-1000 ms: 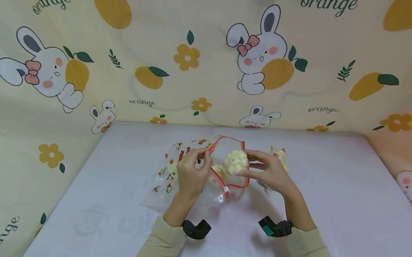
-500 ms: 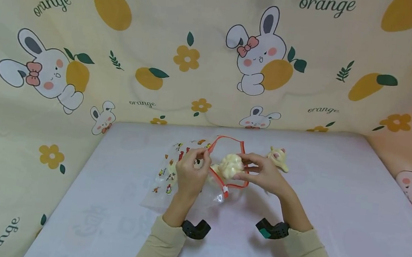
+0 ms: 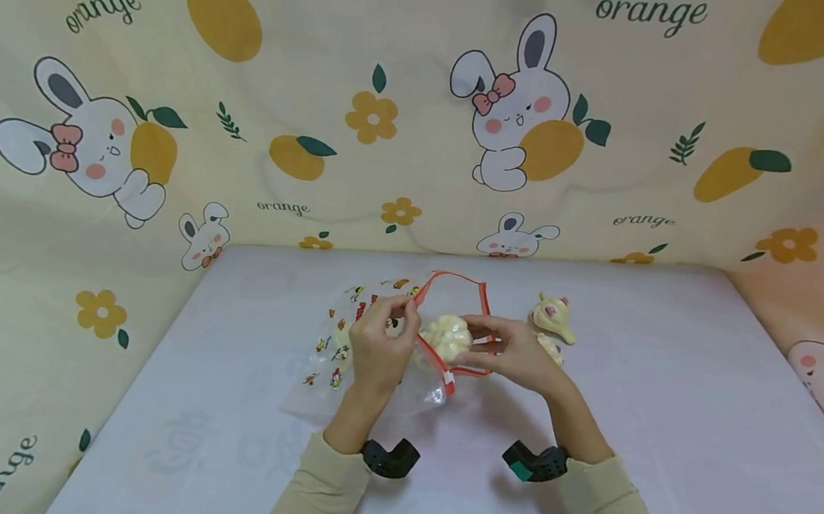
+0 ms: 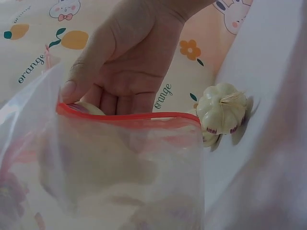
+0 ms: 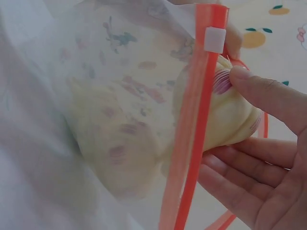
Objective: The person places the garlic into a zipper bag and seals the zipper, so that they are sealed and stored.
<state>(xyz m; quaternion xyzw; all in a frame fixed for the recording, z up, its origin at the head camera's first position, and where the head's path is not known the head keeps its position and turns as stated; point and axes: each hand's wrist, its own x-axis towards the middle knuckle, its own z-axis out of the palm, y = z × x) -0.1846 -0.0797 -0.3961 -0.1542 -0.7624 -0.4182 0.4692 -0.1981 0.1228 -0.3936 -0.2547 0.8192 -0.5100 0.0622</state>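
Observation:
A clear printed zip bag (image 3: 325, 394) with a red zip edge (image 4: 144, 116) lies with its mouth held wide. My left hand (image 3: 382, 346) pinches the rim on the mouth's left side. In my right hand (image 3: 515, 356), thumb above and fingers below, is a pale garlic bulb (image 5: 232, 112) with purple streaks. Part of that bulb is inside the mouth, seen through the film in the right wrist view. Another garlic bulb (image 5: 124, 163) shows blurred deeper in the bag. A white slider (image 5: 215, 40) sits at one end of the zip.
On the white table (image 3: 212, 437), right of the bag and beyond my right hand, lie two more garlic bulbs; the farther garlic bulb (image 3: 553, 316) shows its stem, the nearer garlic bulb (image 3: 550, 349) is partly hidden. A patterned cloth (image 3: 407, 164) hangs behind.
My right hand has moved left and slightly down, carrying the garlic bulb into the bag's mouth. The bulbs on the table have come into fuller view. My left hand keeps its hold.

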